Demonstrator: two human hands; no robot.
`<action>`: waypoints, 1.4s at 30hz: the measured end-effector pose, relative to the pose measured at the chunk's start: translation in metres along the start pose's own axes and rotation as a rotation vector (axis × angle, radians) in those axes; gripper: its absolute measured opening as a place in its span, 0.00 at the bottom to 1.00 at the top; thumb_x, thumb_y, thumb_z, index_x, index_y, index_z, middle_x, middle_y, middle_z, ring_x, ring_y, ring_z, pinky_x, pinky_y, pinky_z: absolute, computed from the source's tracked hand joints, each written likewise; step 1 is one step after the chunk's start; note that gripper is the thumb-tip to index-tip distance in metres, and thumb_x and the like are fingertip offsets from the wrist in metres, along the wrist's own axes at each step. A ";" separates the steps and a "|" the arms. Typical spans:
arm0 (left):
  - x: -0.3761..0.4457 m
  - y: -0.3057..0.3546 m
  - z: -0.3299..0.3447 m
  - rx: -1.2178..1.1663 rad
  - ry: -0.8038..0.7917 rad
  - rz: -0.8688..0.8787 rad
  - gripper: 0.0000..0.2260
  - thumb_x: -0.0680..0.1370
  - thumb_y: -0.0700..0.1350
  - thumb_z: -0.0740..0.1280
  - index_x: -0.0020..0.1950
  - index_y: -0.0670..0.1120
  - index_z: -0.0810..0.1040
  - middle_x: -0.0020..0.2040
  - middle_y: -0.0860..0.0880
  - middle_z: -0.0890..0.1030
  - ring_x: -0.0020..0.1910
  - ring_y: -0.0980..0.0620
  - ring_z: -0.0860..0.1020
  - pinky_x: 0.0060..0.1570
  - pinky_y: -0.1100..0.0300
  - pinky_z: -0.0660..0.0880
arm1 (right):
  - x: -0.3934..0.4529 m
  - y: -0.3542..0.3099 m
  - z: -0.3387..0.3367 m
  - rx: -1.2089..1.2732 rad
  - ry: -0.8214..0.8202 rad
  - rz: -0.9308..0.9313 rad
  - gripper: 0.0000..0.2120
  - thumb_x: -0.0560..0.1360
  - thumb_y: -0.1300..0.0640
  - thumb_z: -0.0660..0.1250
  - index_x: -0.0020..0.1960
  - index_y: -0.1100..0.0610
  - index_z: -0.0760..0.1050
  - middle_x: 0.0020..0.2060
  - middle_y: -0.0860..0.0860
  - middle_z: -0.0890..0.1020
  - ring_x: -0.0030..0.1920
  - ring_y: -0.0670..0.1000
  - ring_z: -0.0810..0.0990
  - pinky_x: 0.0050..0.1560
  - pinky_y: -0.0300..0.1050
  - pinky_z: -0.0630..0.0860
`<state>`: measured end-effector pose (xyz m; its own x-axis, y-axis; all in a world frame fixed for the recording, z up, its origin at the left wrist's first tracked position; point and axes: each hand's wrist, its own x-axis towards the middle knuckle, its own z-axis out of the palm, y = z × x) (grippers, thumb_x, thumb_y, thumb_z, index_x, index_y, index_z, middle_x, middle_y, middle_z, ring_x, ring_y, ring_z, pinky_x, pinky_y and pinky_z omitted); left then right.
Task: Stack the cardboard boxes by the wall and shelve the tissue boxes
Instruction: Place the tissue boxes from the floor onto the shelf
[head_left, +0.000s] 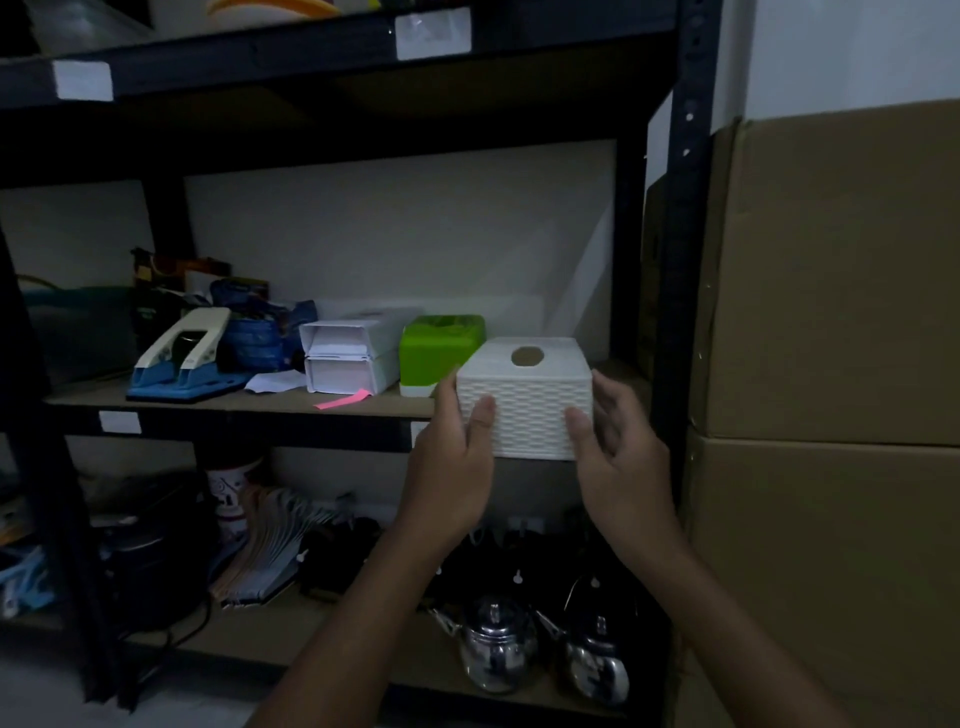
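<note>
Dimly lit, a dark metal shelving unit (680, 218) fills the view from the person's head, and both hands reach forward holding a white tissue box (527, 397) between them. It has a woven basket-like texture and a round hole in its top, and it is held at the front edge of the middle shelf (270, 402), near the shelf's right end, its front face overhanging the edge; whether its base touches the board cannot be told. The left hand (457, 467) grips the box's left side with its thumb pressed flat on the front face. The right hand (618, 457) grips the right side, thumb likewise on the front, fingers curled round behind. Just behind and left of it on the same shelf stands a green tissue box (436, 353) with a white base, then two stacked white cartons (353, 358), a pink paper slip (345, 400) and a blue and cream hole punch (182, 364). On the lower shelf sit two shiny metal teapots (498, 649). Right of the unit, large cardboard boxes (831, 364) are stacked against the white wall.
</note>
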<state>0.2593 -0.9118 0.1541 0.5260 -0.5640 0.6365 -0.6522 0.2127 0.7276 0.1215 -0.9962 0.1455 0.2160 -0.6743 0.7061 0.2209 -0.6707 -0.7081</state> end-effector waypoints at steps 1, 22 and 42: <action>0.002 0.000 0.002 0.034 0.011 0.012 0.22 0.85 0.54 0.58 0.79 0.55 0.60 0.67 0.55 0.77 0.63 0.52 0.77 0.59 0.56 0.72 | 0.005 0.004 0.000 0.004 -0.018 0.020 0.17 0.81 0.55 0.66 0.68 0.48 0.71 0.56 0.34 0.79 0.59 0.36 0.79 0.58 0.37 0.75; 0.072 -0.028 0.046 0.870 0.024 0.236 0.32 0.74 0.73 0.60 0.77 0.68 0.61 0.77 0.53 0.65 0.74 0.39 0.62 0.73 0.33 0.58 | 0.021 0.096 -0.017 -0.918 -0.096 -0.433 0.17 0.81 0.59 0.60 0.68 0.62 0.73 0.64 0.58 0.77 0.66 0.59 0.74 0.75 0.55 0.61; 0.004 -0.043 0.039 0.809 0.111 0.234 0.31 0.79 0.61 0.61 0.82 0.62 0.56 0.81 0.49 0.63 0.77 0.39 0.61 0.70 0.39 0.67 | -0.012 0.070 -0.012 -1.046 -0.226 -0.256 0.38 0.75 0.47 0.64 0.80 0.58 0.56 0.80 0.54 0.57 0.81 0.55 0.49 0.80 0.54 0.44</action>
<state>0.2680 -0.9543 0.1158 0.3522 -0.4860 0.7999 -0.9180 -0.3459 0.1940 0.1230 -1.0388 0.0880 0.4718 -0.4775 0.7412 -0.6081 -0.7850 -0.1185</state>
